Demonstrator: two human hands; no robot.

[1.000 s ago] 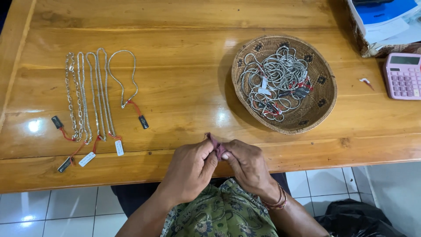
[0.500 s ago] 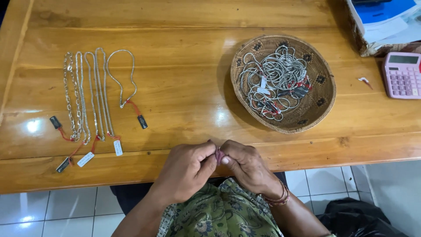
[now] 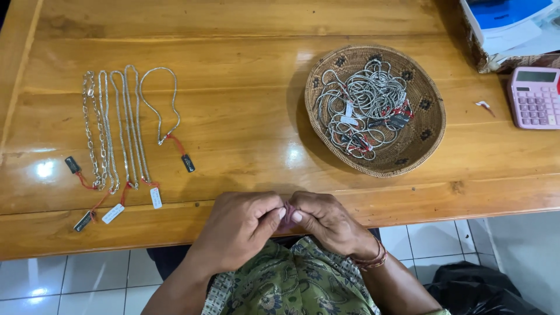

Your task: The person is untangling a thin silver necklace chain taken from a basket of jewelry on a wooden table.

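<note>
My left hand (image 3: 239,227) and my right hand (image 3: 326,220) meet at the near edge of a wooden table (image 3: 245,128), fingertips pinched together on a small reddish thing (image 3: 287,212), mostly hidden by the fingers. Several silver chains (image 3: 116,128) with red cords and small tags lie side by side on the table to the left. A round woven basket (image 3: 429,137) to the right holds a tangled heap of silver chains (image 3: 364,108) with red cords and tags.
A pink calculator (image 3: 535,96) lies at the table's right edge, with a box of papers (image 3: 507,29) behind it. A small scrap (image 3: 484,105) lies near the calculator. White floor tiles (image 3: 70,291) and a black bag (image 3: 496,289) show below the table.
Both hands have slid slightly toward me along the table edge and stay pinched together on the small thing. Chains and basket have not moved.
</note>
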